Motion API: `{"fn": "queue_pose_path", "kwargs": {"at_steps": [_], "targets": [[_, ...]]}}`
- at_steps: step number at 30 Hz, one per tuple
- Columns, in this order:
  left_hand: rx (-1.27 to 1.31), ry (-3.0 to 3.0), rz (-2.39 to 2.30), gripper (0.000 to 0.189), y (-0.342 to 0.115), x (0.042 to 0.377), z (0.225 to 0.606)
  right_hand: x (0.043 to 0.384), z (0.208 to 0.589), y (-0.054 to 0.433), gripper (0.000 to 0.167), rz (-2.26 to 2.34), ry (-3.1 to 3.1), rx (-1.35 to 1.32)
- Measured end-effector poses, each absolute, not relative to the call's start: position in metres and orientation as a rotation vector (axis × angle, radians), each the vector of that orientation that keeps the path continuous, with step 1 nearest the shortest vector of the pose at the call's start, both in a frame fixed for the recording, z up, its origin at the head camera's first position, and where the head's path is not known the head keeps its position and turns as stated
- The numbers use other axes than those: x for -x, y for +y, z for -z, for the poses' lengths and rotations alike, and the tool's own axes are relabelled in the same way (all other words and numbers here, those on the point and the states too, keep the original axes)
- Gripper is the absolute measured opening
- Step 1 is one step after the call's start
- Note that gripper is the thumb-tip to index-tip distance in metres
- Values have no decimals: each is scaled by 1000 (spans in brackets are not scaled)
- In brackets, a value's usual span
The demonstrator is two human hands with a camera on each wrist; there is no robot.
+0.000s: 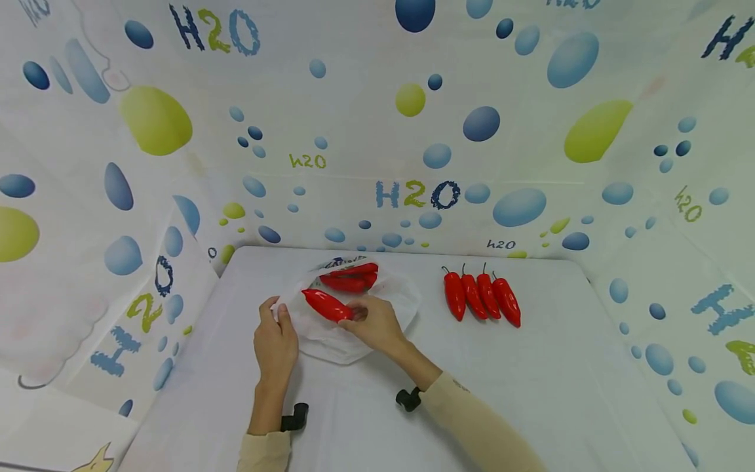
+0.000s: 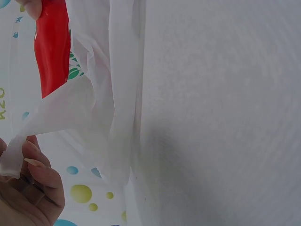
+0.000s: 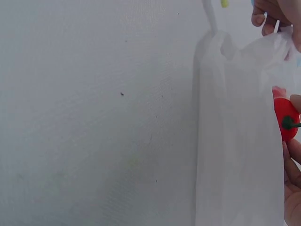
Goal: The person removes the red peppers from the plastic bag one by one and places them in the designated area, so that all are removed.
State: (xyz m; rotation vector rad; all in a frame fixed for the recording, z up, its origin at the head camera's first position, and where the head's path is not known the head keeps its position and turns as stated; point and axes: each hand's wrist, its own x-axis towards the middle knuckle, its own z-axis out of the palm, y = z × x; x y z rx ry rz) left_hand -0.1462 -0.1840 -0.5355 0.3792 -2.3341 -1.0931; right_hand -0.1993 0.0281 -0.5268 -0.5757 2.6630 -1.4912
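Observation:
My right hand (image 1: 377, 322) grips a shiny red chili pepper (image 1: 326, 306) by its stem end, with the tip pointing left over a white plastic bag (image 1: 336, 351). A green stem shows on this pepper (image 3: 285, 110) in the right wrist view. My left hand (image 1: 276, 344) is at the bag's left side. Seen from the left wrist, the fingers of that hand (image 2: 40, 188) curl round a strip of the bag (image 2: 101, 103), pulling its edge taut. More red peppers (image 1: 350, 280) lie in the bag's opening, partly covered by it.
Several red chili peppers (image 1: 488, 295) lie side by side on the white table (image 1: 531, 406), right of the bag, stems pointing away. A backdrop (image 1: 354, 131) printed with blue and green drops rises behind the table and along both sides.

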Motion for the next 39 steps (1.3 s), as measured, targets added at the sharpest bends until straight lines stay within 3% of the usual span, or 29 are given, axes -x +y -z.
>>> {"fn": "queue_pose_path", "kwargs": {"at_steps": [39], "targets": [[-369, -2316, 1087, 40, -183, 148, 538, 181, 535, 56, 41, 1880, 2547, 418]]}}
